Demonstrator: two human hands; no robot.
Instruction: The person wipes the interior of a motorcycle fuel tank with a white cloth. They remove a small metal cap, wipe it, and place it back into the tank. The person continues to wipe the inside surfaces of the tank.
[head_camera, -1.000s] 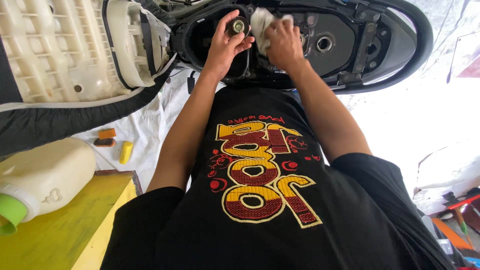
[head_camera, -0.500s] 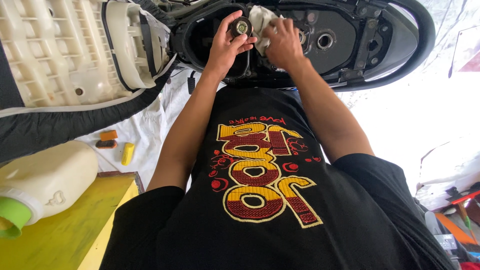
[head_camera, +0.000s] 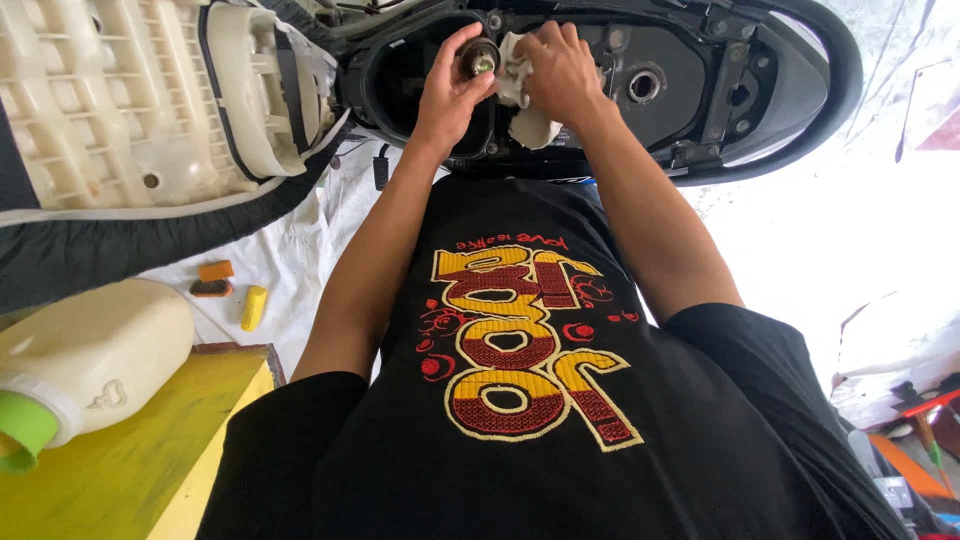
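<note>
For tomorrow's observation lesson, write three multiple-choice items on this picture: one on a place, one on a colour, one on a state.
1. Where is the cream jug?
A. on the yellow table
B. inside the scooter
C. in a hand

2. What colour is the jug's cap?
A. red
B. green
C. black

3. What does the right hand hold?
A. nothing
B. a hammer
C. a white cloth

Answers:
1 A, it lies on the table at lower left.
2 B, the cap is bright green.
3 C, its fingers press the cloth beside the round cap that the left hand grips.
</note>
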